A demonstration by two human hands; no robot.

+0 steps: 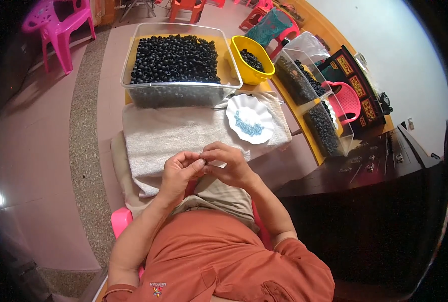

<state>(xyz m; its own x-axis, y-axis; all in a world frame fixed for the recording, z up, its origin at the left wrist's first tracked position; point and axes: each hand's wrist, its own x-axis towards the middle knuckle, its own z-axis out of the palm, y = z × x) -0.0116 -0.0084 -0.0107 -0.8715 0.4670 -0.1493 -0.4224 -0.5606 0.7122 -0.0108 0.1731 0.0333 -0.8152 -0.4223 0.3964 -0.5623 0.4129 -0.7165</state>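
My left hand [177, 173] and my right hand [229, 163] meet over my lap, just in front of a white towel [173, 131]. The fingertips of both are pinched together around a small dark piece [205, 161], mostly hidden by the fingers; its kind I cannot make out. Beyond my right hand, a white plate with a wavy rim [264, 111] lies on the towel and holds many tiny bluish pieces [248, 126]. Behind the towel stands a large clear plastic bin [183, 94], filled with small black hollow cylinders [176, 60].
A yellow tub [262, 76] with black pieces stands right of the bin. Farther right, clear boxes [329, 128] hold more black pieces beside a pink basket-like seat [345, 100]. A dark glossy surface [354, 226] fills the lower right. A magenta chair [63, 30] stands far left.
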